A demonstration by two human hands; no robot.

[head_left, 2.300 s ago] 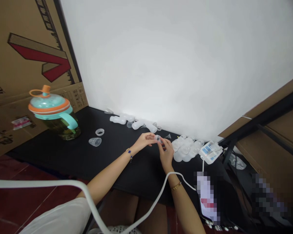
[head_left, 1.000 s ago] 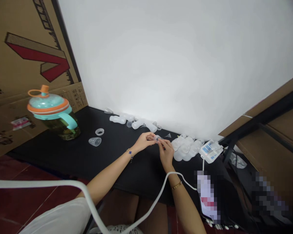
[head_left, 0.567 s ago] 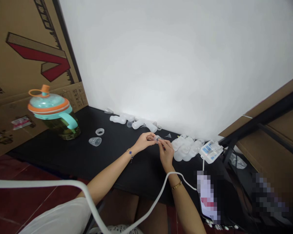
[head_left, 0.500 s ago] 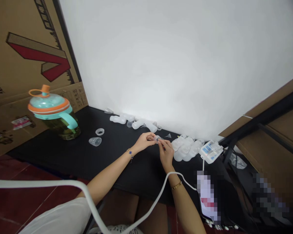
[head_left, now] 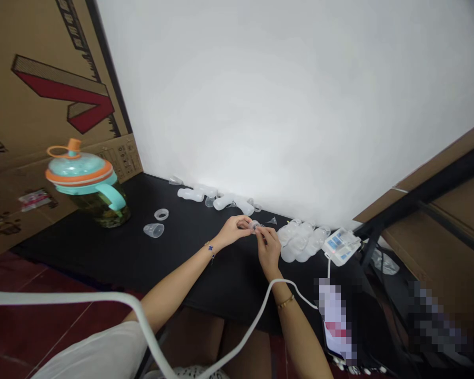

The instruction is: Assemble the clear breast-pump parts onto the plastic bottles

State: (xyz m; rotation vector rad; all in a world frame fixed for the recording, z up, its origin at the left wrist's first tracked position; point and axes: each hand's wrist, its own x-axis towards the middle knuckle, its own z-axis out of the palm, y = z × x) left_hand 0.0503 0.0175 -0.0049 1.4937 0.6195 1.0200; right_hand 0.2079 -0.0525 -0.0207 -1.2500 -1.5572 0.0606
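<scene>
Over the black table (head_left: pixel 169 263), my left hand (head_left: pixel 237 227) and my right hand (head_left: pixel 268 243) meet at a small translucent plastic ring (head_left: pixel 254 225). The fingertips of both hands pinch it from opposite sides, and they hide part of it. It looks like a bottle collar; whether another part sits inside it, I cannot make out. Just right of my right hand lie several milky plastic bottles (head_left: pixel 300 241) in a cluster. A small clear cone-shaped piece (head_left: pixel 273 220) rests behind my right hand.
On the left stand a jug with an orange and teal lid (head_left: pixel 79 173), a loose ring (head_left: pixel 161 214) and a clear cap (head_left: pixel 154 230). More bottles (head_left: pixel 190 195) lie along the white wall (head_left: pixel 284 105). A white power strip (head_left: pixel 342 246), a phone (head_left: pixel 336 321) and a white cable (head_left: pixel 256 322) are nearby.
Both hands stay at nearly the same place with the ring between them. Only a slight shift of the camera view shows.
</scene>
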